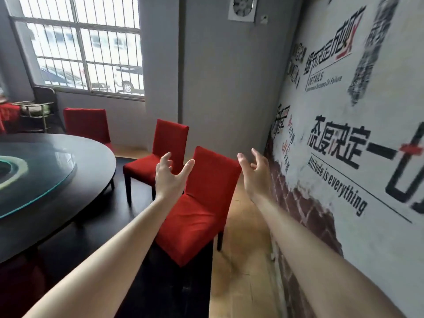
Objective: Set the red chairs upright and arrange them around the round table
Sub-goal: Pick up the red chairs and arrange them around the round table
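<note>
- Two hands reach forward on bare forearms: the left hand [171, 174] and the right hand [257, 177] both have their fingers spread and lightly curved, palms facing each other, holding nothing.
- Just beyond them stands the nearest red chair [199, 203], upright. The left hand overlaps the left edge of its backrest in view and the right hand is just off the backrest's right corner — whether either touches it I cannot tell.
- That chair stands where the dark floor [160, 283] meets the pale wood floor [241, 271], near the right edge of the round table [96, 161], which carries a glass turntable [46, 180].
- Farther on, a second red chair [160, 154] stands upright, also near the table's right edge but apart from it.
- A third red chair [87, 123] stands upright at the table's far edge, below the barred window [87, 47].
- A lettered wall [344, 134] runs along the right.
</note>
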Tool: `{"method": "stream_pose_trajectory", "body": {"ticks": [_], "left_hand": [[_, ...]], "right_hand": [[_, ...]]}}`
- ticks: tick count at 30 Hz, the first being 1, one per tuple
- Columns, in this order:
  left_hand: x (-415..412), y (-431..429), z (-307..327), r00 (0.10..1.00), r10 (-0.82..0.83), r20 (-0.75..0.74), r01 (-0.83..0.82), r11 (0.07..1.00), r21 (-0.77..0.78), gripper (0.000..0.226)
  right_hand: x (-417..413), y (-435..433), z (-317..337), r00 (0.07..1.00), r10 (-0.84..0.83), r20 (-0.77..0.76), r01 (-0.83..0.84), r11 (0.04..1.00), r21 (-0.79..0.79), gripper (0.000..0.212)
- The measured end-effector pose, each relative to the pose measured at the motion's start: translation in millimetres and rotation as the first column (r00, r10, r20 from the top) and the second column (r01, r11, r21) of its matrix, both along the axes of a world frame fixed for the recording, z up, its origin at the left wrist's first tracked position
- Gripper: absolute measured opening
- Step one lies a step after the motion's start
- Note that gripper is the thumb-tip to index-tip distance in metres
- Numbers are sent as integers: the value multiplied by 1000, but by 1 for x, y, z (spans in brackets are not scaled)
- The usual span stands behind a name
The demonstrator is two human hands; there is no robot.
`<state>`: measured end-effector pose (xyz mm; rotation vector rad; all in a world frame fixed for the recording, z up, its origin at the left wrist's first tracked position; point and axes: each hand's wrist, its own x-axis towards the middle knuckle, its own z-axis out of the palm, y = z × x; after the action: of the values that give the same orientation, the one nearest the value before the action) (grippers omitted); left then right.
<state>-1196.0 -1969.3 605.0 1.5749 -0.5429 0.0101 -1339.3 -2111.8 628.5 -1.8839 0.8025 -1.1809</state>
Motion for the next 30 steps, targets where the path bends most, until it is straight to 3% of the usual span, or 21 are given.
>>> {"method": "stream_pose_trajectory", "body": {"ticks": [10,15,19,23,30], "left_hand": [[4,-182,11,987,-153,43,151,988,46,74],[39,-287,23,981,-174,89,172,985,33,74],[77,-377,38,980,-178,94,177,984,12,74],[109,-446,42,981,-183,64,183,983,-2,72],[169,-543,30,985,-161,64,161,987,13,72]], "right_hand": [[-7,-163,-11,993,-97,62,94,995,46,66],[26,-258,-6,992,-104,68,103,995,20,72],[66,-343,8,995,-91,48,91,996,7,65],[99,-406,19,994,-75,73,73,997,24,76],[170,-517,10,997,-50,63,48,998,40,56]]}}
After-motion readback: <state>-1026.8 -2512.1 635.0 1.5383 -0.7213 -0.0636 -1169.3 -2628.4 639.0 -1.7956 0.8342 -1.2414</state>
